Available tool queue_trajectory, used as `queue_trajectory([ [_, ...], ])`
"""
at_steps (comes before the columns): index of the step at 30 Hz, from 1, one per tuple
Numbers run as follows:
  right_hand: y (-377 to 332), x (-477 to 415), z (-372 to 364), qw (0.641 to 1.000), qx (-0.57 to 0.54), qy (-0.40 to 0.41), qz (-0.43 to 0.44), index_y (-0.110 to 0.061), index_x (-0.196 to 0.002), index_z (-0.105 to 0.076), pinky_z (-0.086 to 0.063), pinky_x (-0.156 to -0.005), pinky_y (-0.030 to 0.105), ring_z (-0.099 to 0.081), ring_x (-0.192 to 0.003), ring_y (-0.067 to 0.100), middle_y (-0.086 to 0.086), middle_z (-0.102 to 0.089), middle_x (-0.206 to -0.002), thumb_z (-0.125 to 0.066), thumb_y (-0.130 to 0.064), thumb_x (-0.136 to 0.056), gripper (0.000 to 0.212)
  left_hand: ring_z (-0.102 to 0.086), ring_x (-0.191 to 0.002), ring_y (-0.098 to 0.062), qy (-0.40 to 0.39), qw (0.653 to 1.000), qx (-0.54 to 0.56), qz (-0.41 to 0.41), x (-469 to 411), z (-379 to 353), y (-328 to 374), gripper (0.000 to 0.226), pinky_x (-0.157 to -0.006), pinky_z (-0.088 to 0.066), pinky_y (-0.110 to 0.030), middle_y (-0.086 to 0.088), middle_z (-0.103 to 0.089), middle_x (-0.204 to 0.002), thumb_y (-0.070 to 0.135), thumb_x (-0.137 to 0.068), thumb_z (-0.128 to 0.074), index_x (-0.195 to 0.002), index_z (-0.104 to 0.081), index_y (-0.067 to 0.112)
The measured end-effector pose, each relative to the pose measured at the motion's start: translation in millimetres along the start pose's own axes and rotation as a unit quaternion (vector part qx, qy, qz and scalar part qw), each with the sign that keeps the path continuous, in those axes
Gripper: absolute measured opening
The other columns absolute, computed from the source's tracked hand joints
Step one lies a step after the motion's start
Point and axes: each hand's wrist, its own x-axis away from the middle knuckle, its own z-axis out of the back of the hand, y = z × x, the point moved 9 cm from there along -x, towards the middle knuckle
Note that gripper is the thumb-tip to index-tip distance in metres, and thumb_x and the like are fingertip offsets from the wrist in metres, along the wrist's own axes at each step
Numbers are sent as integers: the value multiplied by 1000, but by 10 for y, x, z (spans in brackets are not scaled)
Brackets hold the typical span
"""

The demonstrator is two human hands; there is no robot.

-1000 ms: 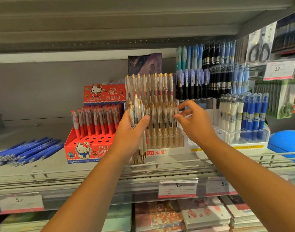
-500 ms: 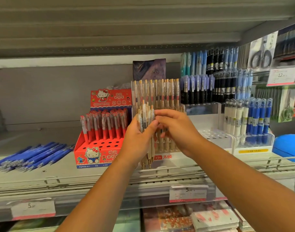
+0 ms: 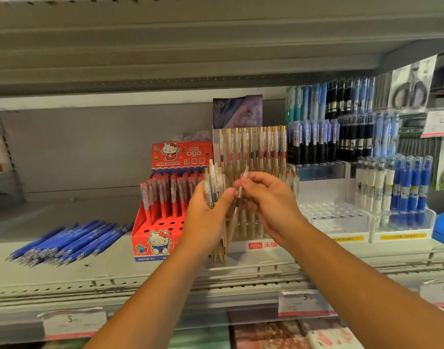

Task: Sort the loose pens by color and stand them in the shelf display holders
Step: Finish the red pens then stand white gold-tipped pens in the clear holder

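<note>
My left hand (image 3: 206, 217) grips a bundle of clear gold-clipped pens (image 3: 214, 183), held upright in front of the clear tiered holder (image 3: 262, 244) of the same pens. My right hand (image 3: 268, 200) pinches one clear pen (image 3: 237, 205) at the bundle's right side; that pen hangs slightly tilted between the two hands. Loose blue pens (image 3: 67, 241) lie in a pile on the shelf at the left. A red Hello Kitty holder (image 3: 150, 231) with red pens stands left of my hands.
A clear holder (image 3: 334, 217) with bare holes sits right of my hands, then one with white and blue pens (image 3: 402, 187). Black and blue pens (image 3: 341, 127) fill tiers behind. Scissors (image 3: 409, 89) hang at the far right. A rail (image 3: 266, 270) edges the shelf front.
My right hand came back from the clear holder to the bundle and has taken hold of one pen, drawing it out to the right. The camera view shifted slightly.
</note>
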Motion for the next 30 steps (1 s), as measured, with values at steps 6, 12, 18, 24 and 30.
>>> queue_trajectory([
  [6,-258,8,78,983,60,129,116,-27,-100,-62,-58,-58,24,-73,-74,13,-4,-74,-85,-69,-11,-89,21,-66,-77,4,63,998,2,18,18,445,-49,10,-68,-54,-16,19,-71,-86,31,-96,-61,-106,-61,33],
  [12,-466,84,16,919,249,175,251,-25,-109,-63,-55,-67,15,-65,-82,-2,-18,-63,-89,-73,-18,-87,26,-67,-74,-4,56,998,16,38,18,463,-90,13,-74,-56,-33,15,-70,-79,33,-95,-61,-108,-63,30],
  [18,-507,113,-142,880,324,174,299,-14,-110,-68,-49,-71,7,-59,-80,-12,-24,-60,-86,-75,-18,-85,26,-64,-79,-3,9,1000,3,26,13,355,-79,14,-78,-54,-33,17,-69,-85,34,-94,-63,-108,-62,32],
  [24,-539,143,-171,862,339,180,330,-11,-116,-69,-49,-74,8,-60,-81,-10,-14,-64,-88,-76,-18,-84,32,-64,-87,-16,15,999,20,43,2,356,-104,21,-88,-55,-55,7,-70,-94,38,-93,-64,-112,-63,29],
  [30,-414,86,-252,868,372,150,294,-14,-112,-70,-54,-72,17,-62,-77,-1,-12,-65,-85,-77,-20,-83,31,-62,-77,-15,-8,998,43,48,1,317,-151,18,-76,-53,-49,9,-70,-88,36,-93,-65,-109,-64,28],
])
